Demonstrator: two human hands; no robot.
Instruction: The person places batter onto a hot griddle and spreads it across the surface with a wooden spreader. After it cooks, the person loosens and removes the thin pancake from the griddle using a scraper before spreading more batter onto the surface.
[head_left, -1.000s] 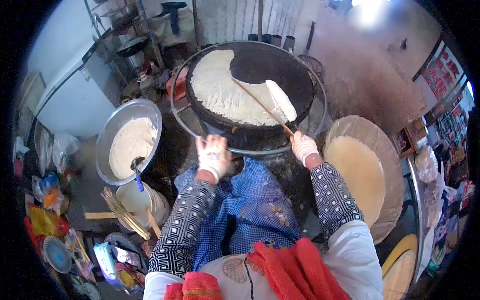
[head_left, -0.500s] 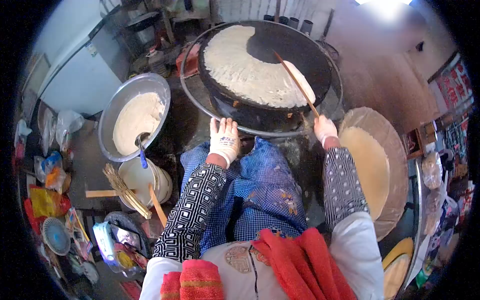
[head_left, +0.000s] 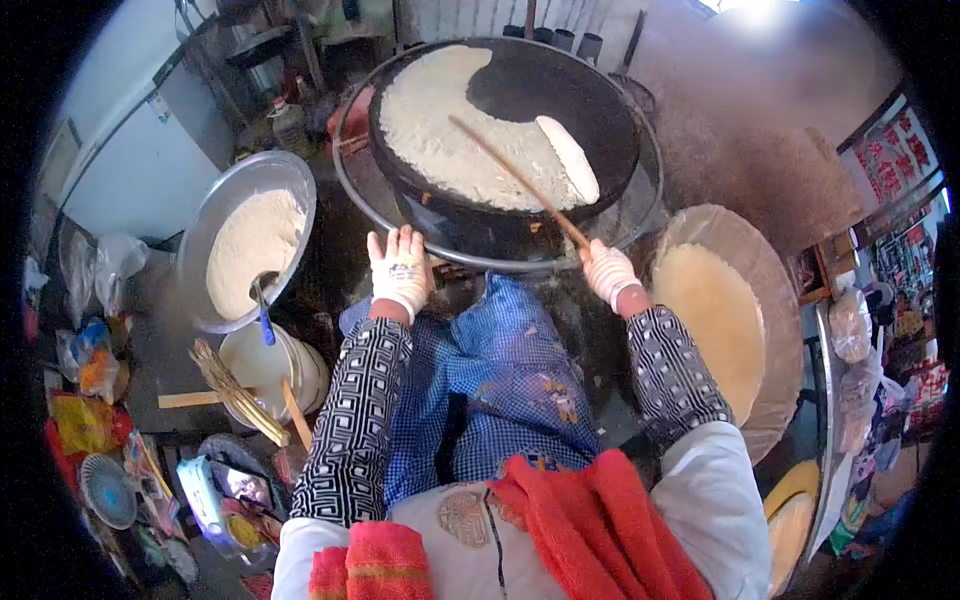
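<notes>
On the round black griddle (head_left: 610, 130) lies a wide crescent of pale batter (head_left: 425, 120). A separate thick strip of batter (head_left: 568, 162) sits on its right side. My right hand (head_left: 608, 272), in a white glove, is closed around the near end of a long thin wooden spreader stick (head_left: 515, 177). The stick slants up and left, its far end over the batter; whether it touches cannot be told. My left hand (head_left: 400, 270), also gloved, rests with fingers spread by the near-left part of the metal ring (head_left: 345, 180) around the griddle.
Left of the griddle stands a metal basin (head_left: 190, 255) of batter with a blue-handled ladle (head_left: 265, 322). Below it a white bucket (head_left: 312, 375) holds a straw brush (head_left: 235, 392) and wooden handles. A thin round flatbread (head_left: 710, 325) lies on a covered round tray (head_left: 780, 370) at right.
The stick's far end has swung left across the batter, away from the thick strip at right. My right hand has shifted slightly left and down; the left hand stays by the ring.
</notes>
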